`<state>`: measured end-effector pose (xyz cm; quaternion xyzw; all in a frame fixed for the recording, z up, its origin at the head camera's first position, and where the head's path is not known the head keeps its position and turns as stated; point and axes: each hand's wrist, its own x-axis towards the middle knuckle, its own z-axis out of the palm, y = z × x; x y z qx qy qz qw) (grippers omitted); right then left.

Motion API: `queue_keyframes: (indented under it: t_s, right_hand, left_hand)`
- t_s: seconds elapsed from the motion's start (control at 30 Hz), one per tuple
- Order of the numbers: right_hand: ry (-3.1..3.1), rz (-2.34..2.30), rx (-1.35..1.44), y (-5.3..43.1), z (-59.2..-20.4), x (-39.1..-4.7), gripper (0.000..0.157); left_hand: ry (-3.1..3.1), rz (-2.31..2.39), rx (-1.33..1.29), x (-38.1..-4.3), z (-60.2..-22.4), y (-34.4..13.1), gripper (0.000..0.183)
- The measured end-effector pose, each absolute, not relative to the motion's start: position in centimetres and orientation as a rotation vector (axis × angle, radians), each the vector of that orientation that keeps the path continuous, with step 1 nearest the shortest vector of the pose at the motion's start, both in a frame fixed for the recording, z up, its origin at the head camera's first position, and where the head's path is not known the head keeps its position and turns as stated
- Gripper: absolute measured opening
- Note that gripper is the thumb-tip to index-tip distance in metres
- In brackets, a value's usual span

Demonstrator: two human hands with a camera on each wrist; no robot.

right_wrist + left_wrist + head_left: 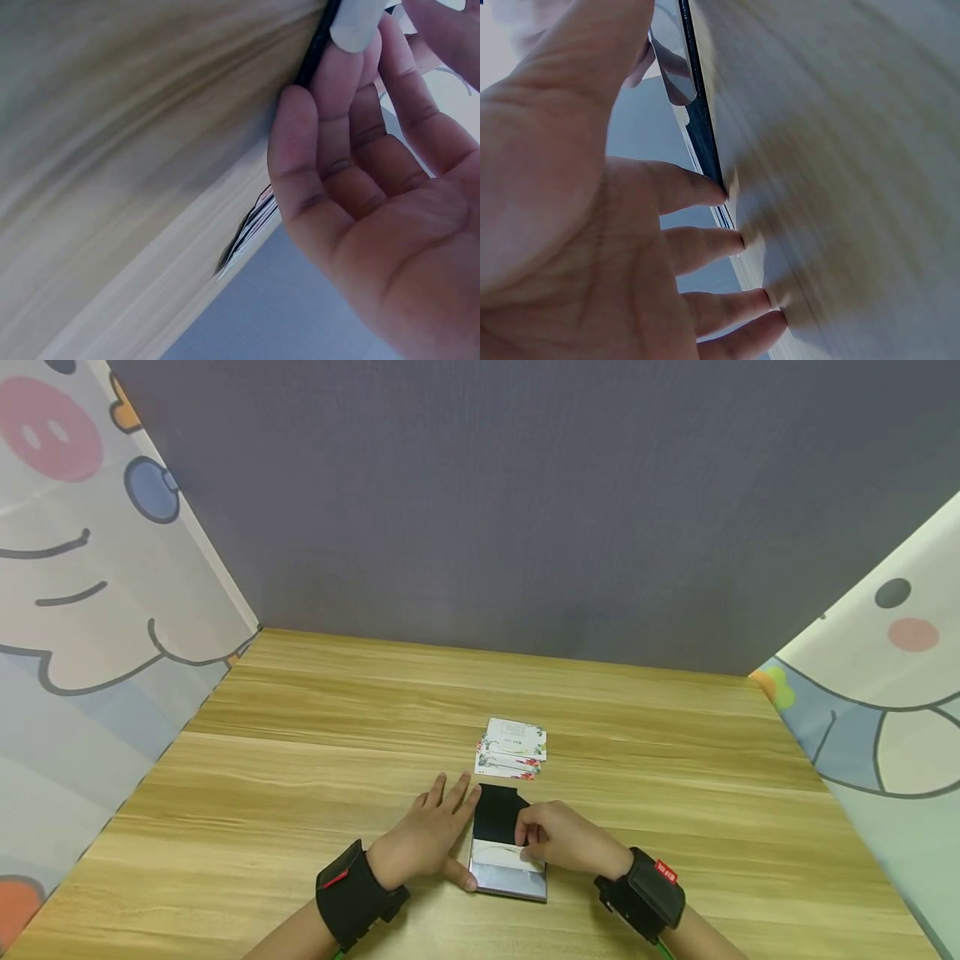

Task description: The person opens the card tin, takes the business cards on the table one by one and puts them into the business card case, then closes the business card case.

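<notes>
A business card case (512, 885) lies at the front of the table, its black flap (495, 814) folded back and its lower part silvery. A white card (491, 853) lies across the case between flap and silvery part. My right hand (558, 837) has curled fingers over the flap's right edge, and its thumb and fingers pinch the card at its right end. In the right wrist view a rounded card corner (356, 30) shows at the fingertips. My left hand (423, 839) is spread flat at the case's left side, thumb near its lower left corner, fingertips on the table.
Just beyond the case lies a fanned stack of white printed cards (513, 747) with red and green patterns. A grey panel (480, 510) stands at the table's back edge. Cartoon-printed sheets (90, 568) flank the wooden table (300, 718) on both sides.
</notes>
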<state>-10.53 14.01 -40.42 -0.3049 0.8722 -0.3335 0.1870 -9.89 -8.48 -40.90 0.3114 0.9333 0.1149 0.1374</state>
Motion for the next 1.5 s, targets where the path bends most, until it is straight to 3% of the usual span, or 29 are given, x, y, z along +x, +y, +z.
queue_keyframes:
  t_s: [0.5,1.5]
  right_hand:
    - [2.502,-0.958,-0.853,14.2,-40.2,-11.2,0.01]
    - [2.878,-0.951,-0.491,15.5,-39.6,-18.2,0.025]
  left_hand:
    - [2.691,0.34,0.884,-9.8,-40.7,-8.5,0.116]
    - [2.685,0.347,0.89,-9.9,-40.8,-8.5,0.115]
